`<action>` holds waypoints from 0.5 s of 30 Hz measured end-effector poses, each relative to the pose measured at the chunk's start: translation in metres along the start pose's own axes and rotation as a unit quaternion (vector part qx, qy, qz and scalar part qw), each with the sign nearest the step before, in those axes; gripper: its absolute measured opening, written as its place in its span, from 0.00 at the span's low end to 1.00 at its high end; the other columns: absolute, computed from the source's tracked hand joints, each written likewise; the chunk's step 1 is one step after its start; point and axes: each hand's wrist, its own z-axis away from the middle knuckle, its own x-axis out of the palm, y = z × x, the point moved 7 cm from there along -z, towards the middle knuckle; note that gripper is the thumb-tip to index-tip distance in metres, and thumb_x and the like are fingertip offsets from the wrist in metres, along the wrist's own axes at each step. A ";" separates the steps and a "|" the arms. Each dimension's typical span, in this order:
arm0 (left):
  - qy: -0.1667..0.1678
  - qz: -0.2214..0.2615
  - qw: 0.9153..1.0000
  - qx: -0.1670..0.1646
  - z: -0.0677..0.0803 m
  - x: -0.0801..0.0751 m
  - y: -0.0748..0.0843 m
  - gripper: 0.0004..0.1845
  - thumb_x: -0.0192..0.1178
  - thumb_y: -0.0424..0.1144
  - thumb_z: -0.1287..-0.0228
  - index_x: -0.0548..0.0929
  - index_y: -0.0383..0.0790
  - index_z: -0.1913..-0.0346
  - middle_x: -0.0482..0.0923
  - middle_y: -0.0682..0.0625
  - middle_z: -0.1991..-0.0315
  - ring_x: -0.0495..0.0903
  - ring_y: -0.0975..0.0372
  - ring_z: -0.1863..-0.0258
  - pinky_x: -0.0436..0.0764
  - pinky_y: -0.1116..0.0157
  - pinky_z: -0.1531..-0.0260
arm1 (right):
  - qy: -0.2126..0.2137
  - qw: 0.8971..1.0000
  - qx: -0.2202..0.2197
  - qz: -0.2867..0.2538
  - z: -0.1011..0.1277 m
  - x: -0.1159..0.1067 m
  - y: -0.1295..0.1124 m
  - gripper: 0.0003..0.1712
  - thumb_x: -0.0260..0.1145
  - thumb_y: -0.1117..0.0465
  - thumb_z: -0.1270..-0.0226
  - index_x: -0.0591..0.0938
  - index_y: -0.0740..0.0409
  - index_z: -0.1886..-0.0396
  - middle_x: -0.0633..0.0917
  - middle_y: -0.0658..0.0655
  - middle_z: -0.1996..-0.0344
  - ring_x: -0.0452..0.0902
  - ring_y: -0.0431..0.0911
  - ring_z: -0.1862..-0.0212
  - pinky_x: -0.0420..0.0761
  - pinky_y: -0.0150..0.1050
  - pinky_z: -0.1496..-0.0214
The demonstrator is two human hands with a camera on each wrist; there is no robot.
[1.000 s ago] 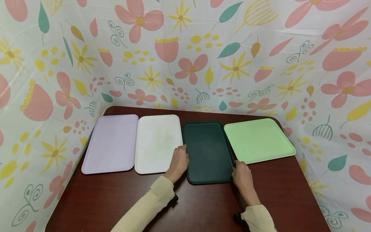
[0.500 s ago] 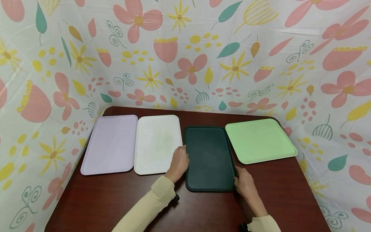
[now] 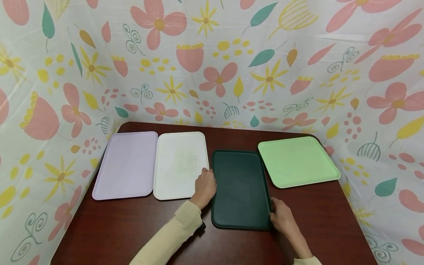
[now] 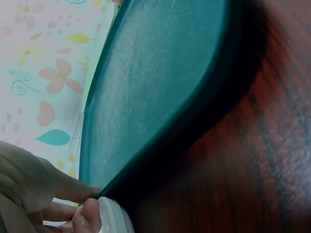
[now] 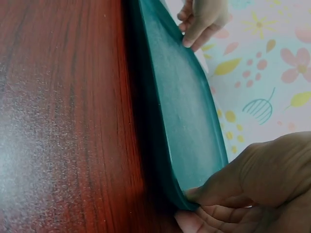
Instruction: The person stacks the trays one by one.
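**Two Hands Gripping a Dark Green Tray by Its Long Edges**

A person is holding the dark green tray on the wooden table, one hand to each long side. The left hand, at the tray's 9 o'clock, is pinching the rim with the thumb on top and fingers curled beneath; the right hand, at about 4 o'clock, is clamping the near corner the same way. The tray is lying between the white tray at its 9 o'clock and the light green tray at its 2 o'clock, with the lilac tray farther left. To move it cleanly, both hands are best kept level and pulling evenly, so the rim is not snagging the white tray just beside it. The tray is looking rectangular, round-cornered, matte and finely textured, with a low raised lip.
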 end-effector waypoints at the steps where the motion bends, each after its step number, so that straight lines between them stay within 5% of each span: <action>1: 0.001 -0.004 1.000 0.000 0.000 -0.001 0.000 0.06 0.66 0.30 0.31 0.85 0.28 0.58 0.77 0.38 0.64 0.81 0.50 0.77 0.83 0.56 0.78 | -0.001 1.000 0.002 -0.002 0.001 0.000 0.000 0.27 0.64 0.79 0.35 0.70 0.82 0.37 0.77 0.62 0.64 0.73 0.51 0.63 0.74 0.46 0.64; 9: -0.010 -0.008 1.000 -0.001 0.000 -0.001 -0.002 0.05 0.64 0.27 0.33 0.85 0.31 0.67 0.76 0.42 0.72 0.82 0.48 0.74 0.83 0.54 0.76 | 0.027 1.000 0.015 0.001 -0.002 -0.003 0.000 0.17 0.65 0.71 0.29 0.78 0.80 0.48 0.83 0.62 0.65 0.77 0.50 0.66 0.78 0.44 0.67; 15: -0.014 -0.009 1.000 0.008 0.002 -0.001 -0.001 0.06 0.62 0.27 0.33 0.84 0.32 0.70 0.74 0.43 0.73 0.81 0.50 0.76 0.82 0.56 0.78 | 0.053 0.999 0.006 0.006 -0.007 -0.004 -0.002 0.21 0.63 0.70 0.26 0.76 0.80 0.40 0.85 0.65 0.64 0.79 0.50 0.70 0.78 0.44 0.72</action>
